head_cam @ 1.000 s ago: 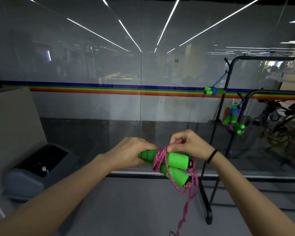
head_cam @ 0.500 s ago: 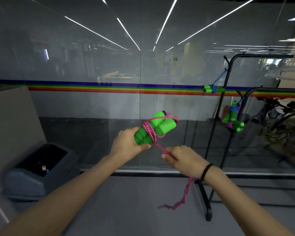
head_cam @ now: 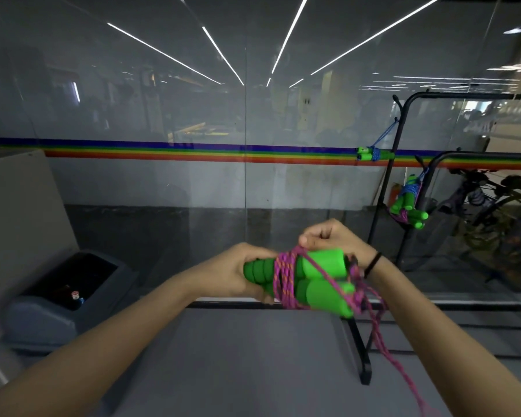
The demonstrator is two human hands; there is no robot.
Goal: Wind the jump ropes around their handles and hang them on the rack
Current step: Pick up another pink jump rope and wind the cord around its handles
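1. My left hand (head_cam: 241,273) is wrapped tight round the ribbed ends of the green handles (head_cam: 322,266), held side by side.
2. My right hand (head_cam: 333,237) pinches the pink rope (head_cam: 285,279) just above its coils.
3. The rack (head_cam: 384,206) stands off right.

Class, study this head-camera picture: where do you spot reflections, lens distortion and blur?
Head view: ceiling light strips reflect brightly in the glass wall; the wide lens tilts the rainbow stripe and leans the black rack at the right edge; the pink rope smears with motion blur along its hanging tail, while the green handles look fairly sharp; the scene is dim.
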